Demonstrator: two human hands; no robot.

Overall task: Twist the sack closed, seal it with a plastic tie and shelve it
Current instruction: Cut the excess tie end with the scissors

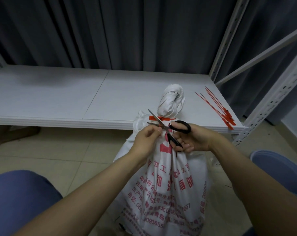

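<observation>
Grey curtains (110,31) are hanging behind a white shelf board (59,92), where a white woven sack (170,184) printed in red is leaning on the front edge, its twisted neck cinched by a red plastic tie (163,118). The right hand (193,140) is gripping black-handled scissors (171,129), blades parted, the left hand (144,138) seemingly pinching the tie's tail; snipping clear of fabric looks wisest. Spare red ties (217,108) are crowding the board's right end, so leftward is offering room.

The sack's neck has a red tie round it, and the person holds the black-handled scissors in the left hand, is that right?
Not quite: the head view shows the scissors in the right hand. The red tie round the neck of the sack is correct.
</observation>
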